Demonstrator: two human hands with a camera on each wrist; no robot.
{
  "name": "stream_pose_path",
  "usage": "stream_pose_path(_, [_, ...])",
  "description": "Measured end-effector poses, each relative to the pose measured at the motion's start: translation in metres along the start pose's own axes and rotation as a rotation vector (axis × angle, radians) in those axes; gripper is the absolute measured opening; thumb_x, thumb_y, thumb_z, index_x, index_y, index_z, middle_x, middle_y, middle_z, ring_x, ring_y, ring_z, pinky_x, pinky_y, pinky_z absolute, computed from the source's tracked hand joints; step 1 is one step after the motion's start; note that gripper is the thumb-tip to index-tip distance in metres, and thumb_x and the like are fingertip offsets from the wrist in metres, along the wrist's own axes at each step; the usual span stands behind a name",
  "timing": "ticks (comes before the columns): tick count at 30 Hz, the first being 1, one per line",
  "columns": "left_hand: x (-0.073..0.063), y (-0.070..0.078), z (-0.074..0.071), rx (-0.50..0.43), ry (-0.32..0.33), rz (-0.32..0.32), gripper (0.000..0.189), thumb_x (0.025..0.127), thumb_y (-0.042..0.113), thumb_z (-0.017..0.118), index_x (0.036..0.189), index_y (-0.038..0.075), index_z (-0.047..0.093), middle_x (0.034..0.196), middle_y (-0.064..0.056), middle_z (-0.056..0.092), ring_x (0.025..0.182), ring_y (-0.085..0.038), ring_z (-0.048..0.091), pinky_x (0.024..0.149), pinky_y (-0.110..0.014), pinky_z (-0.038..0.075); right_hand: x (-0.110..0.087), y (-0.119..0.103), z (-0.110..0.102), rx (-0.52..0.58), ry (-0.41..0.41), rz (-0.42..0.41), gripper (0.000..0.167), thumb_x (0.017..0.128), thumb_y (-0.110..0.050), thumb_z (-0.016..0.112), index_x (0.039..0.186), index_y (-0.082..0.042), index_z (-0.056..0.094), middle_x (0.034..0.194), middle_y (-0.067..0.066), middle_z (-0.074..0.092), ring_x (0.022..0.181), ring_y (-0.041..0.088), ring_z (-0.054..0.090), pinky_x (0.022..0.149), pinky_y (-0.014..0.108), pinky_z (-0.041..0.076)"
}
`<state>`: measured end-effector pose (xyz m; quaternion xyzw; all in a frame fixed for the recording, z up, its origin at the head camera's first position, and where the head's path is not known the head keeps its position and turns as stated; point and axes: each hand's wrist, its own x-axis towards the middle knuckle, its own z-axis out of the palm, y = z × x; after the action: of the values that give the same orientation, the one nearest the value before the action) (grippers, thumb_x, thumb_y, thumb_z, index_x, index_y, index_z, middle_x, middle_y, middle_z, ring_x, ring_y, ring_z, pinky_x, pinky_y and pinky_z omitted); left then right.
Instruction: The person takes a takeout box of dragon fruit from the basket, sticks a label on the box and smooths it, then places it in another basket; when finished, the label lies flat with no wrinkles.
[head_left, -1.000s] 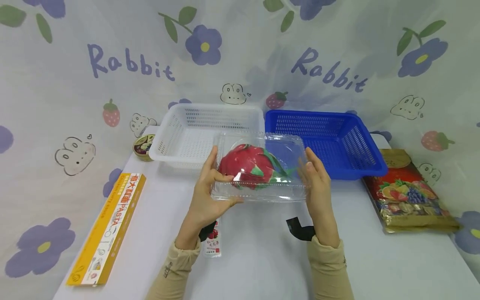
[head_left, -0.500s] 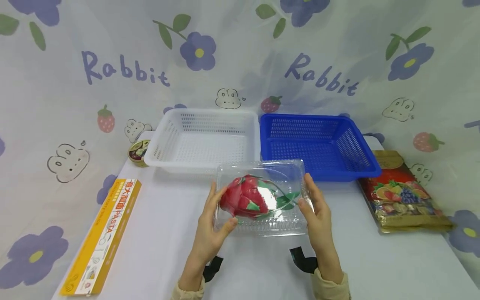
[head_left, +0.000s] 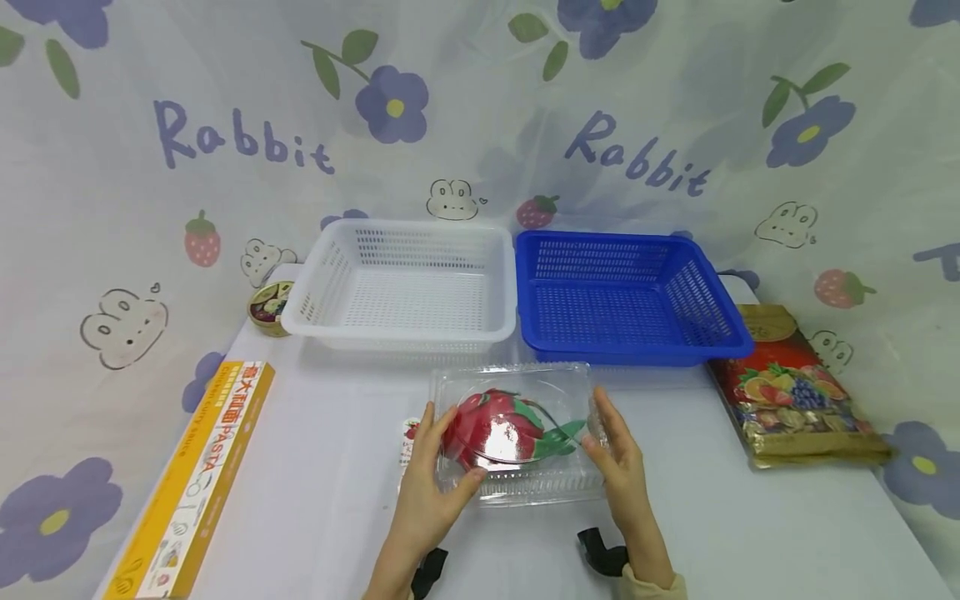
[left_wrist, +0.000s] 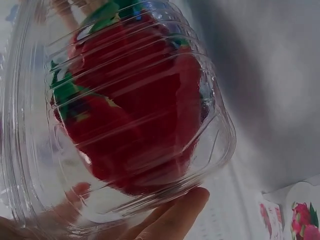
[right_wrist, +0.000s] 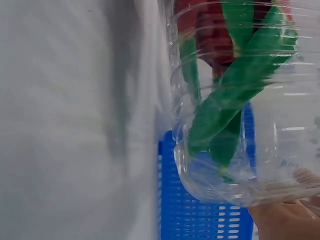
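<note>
A clear plastic clamshell box [head_left: 540, 490], its lid down, is held between both hands near the middle of the white table. Inside lies a red dragon fruit [head_left: 489, 427] with green leaves, also filling much of the left wrist view. My left hand [head_left: 431, 492] grips the box's left side, thumb at the front corner. At the other end, my right hand [head_left: 624, 467] grips the right side, near the leaves [right_wrist: 235, 85]. A small card [head_left: 407, 442] printed with dragon fruit lies left of the box, partly hidden. Whether the box touches the table, I cannot tell.
At the back stand a white basket [head_left: 401, 343] and a blue basket [head_left: 637, 354], side by side. A round tin [head_left: 268, 310] sits left of them. A yellow pasta box [head_left: 191, 479] lies at left, a red and gold bag [head_left: 798, 400] at right.
Both hands have lowered the clamshell box and drawn it back from the baskets toward the front. The view has shifted slightly. Both hands still hold the box.
</note>
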<state>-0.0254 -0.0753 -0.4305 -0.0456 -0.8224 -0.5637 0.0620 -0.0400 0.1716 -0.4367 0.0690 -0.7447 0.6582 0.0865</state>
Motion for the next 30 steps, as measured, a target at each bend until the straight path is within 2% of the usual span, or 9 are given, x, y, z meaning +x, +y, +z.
stream_pose_path(3, [0.001, -0.002, 0.0, -0.002, -0.012, -0.023, 0.078, 0.077, 0.026, 0.078, 0.146, 0.018, 0.043, 0.16, -0.019, 0.02, 0.143, -0.051, 0.023, 0.099, -0.079, 0.027, 0.0, 0.006, 0.001, -0.01, -0.02, -0.006, 0.062, 0.095, 0.001, 0.045, 0.152, 0.0, 0.022, 0.159, 0.024, 0.018, 0.142, -0.005, 0.024, 0.107, 0.003, 0.022])
stream_pose_path(10, [0.003, -0.009, 0.0, -0.01, -0.039, -0.032, 0.08, 0.077, 0.024, 0.078, 0.147, 0.017, 0.041, 0.161, -0.02, 0.018, 0.143, -0.052, 0.021, 0.098, -0.079, 0.026, -0.001, 0.016, 0.002, -0.082, -0.053, -0.066, 0.067, 0.092, 0.002, 0.048, 0.153, -0.002, 0.021, 0.158, 0.027, 0.016, 0.139, -0.014, 0.021, 0.107, 0.001, 0.019])
stream_pose_path(14, [0.004, -0.012, 0.0, -0.018, -0.056, -0.029, 0.079, 0.078, 0.026, 0.078, 0.148, 0.02, 0.04, 0.161, -0.019, 0.016, 0.144, -0.052, 0.019, 0.099, -0.079, 0.027, -0.001, 0.018, 0.001, -0.113, -0.071, -0.045, 0.07, 0.092, -0.001, 0.049, 0.155, -0.008, 0.02, 0.161, 0.023, 0.013, 0.141, -0.014, 0.016, 0.108, 0.002, 0.016])
stream_pose_path(16, [0.003, -0.013, 0.0, -0.006, -0.072, -0.029, 0.081, 0.078, 0.027, 0.078, 0.148, 0.021, 0.039, 0.162, -0.019, 0.013, 0.144, -0.052, 0.017, 0.099, -0.079, 0.026, -0.002, 0.018, 0.0, -0.129, -0.092, -0.017, 0.07, 0.093, -0.003, 0.05, 0.156, -0.013, 0.019, 0.162, 0.02, 0.01, 0.142, -0.012, 0.012, 0.116, 0.014, 0.015])
stream_pose_path(18, [0.001, -0.014, 0.0, 0.012, -0.103, -0.027, 0.084, 0.078, 0.027, 0.078, 0.15, 0.022, 0.036, 0.162, -0.019, 0.01, 0.144, -0.053, 0.016, 0.098, -0.078, 0.027, -0.003, 0.019, -0.003, -0.155, -0.112, 0.005, 0.07, 0.094, -0.004, 0.05, 0.156, -0.016, 0.018, 0.163, 0.019, 0.008, 0.144, -0.007, 0.009, 0.123, 0.037, 0.012])
stream_pose_path(20, [-0.001, -0.014, -0.001, 0.021, -0.144, -0.031, 0.088, 0.078, 0.028, 0.079, 0.152, 0.024, 0.032, 0.163, -0.017, 0.006, 0.144, -0.053, 0.015, 0.098, -0.079, 0.028, -0.003, 0.019, -0.007, -0.187, -0.133, 0.026, 0.07, 0.096, -0.005, 0.05, 0.156, -0.019, 0.017, 0.163, 0.019, 0.006, 0.149, 0.006, 0.006, 0.118, 0.06, 0.009])
stream_pose_path(22, [-0.002, -0.014, -0.002, 0.027, -0.193, -0.03, 0.09, 0.078, 0.03, 0.079, 0.153, 0.028, 0.028, 0.164, -0.015, 0.001, 0.145, -0.052, 0.014, 0.097, -0.079, 0.028, -0.003, 0.019, -0.011, -0.228, -0.144, 0.031, 0.07, 0.096, -0.006, 0.05, 0.156, -0.02, 0.017, 0.162, 0.021, 0.006, 0.151, 0.023, 0.005, 0.108, 0.075, 0.008])
stream_pose_path(26, [-0.001, -0.016, -0.009, 0.019, -0.264, -0.028, 0.093, 0.079, 0.029, 0.08, 0.153, 0.036, 0.024, 0.164, -0.011, -0.006, 0.146, -0.05, 0.009, 0.097, -0.08, 0.026, -0.003, 0.019, -0.015, -0.345, -0.153, 0.029, 0.067, 0.097, -0.01, 0.051, 0.155, -0.024, 0.021, 0.162, 0.019, 0.01, 0.146, 0.048, 0.012, 0.105, 0.077, 0.015])
stream_pose_path(30, [0.0, -0.018, -0.02, 0.041, -0.304, -0.012, 0.093, 0.08, 0.028, 0.079, 0.153, 0.037, 0.022, 0.164, -0.012, -0.004, 0.147, -0.048, 0.008, 0.101, -0.078, 0.023, -0.003, 0.016, -0.015, -0.513, -0.151, -0.007, 0.059, 0.099, -0.016, 0.052, 0.153, -0.024, 0.03, 0.162, 0.015, 0.018, 0.143, 0.049, 0.024, 0.101, 0.077, 0.025])
